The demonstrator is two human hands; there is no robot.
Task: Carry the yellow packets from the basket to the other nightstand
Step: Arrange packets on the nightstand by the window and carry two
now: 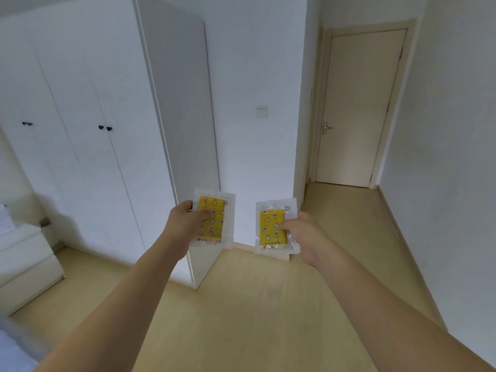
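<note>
Both arms reach out in front of me at chest height. My left hand grips a yellow packet in clear wrap, printed with stars and flowers, held upright by its left edge. My right hand pinches a second yellow packet of the same kind by its right edge. The two packets hang side by side, a small gap between them. A white nightstand with drawers stands at the far left. No basket is in view.
A white wardrobe fills the left wall, its end panel jutting toward me. A closed beige door lies at the end of a short passage on the right. Light wooden floor runs ahead. A bed corner shows at bottom left.
</note>
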